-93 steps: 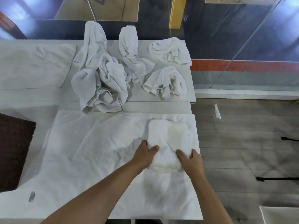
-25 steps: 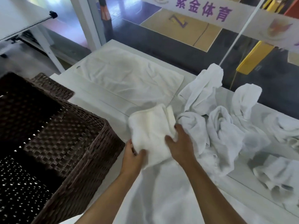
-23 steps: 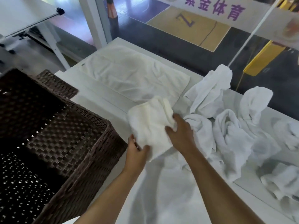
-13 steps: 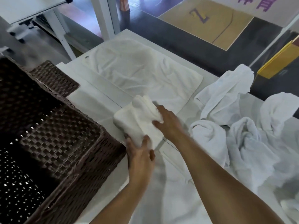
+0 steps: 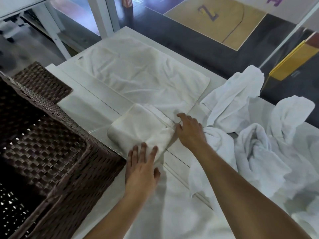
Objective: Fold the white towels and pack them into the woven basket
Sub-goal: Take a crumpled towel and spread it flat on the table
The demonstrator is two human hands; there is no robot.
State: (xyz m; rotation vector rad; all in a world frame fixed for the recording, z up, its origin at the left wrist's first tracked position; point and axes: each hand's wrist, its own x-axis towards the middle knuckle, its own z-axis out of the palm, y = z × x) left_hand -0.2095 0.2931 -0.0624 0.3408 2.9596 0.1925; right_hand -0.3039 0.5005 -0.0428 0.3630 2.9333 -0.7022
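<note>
A folded white towel [image 5: 139, 128] lies on the white table [image 5: 93, 104], just beside the far right corner of the dark brown woven basket [image 5: 96, 152]. My left hand [image 5: 141, 171] lies flat with spread fingertips on the towel's near edge. My right hand [image 5: 189, 131] touches its right edge, fingers apart. Several crumpled white towels [image 5: 255, 149] are heaped to the right. The basket's inside is dark and shows no towels.
A flat spread towel [image 5: 138, 71] covers the far part of the table. Another spread towel [image 5: 172, 207] lies under my forearms. A flat woven panel [image 5: 41, 81] sits behind the basket. Glass wall and white frame posts [image 5: 101, 16] stand beyond the table's far edge.
Both hands carried the folded towel left from the spread towel towards the basket. It now rests on the table beside the basket's corner, with my fingers loosened on it.
</note>
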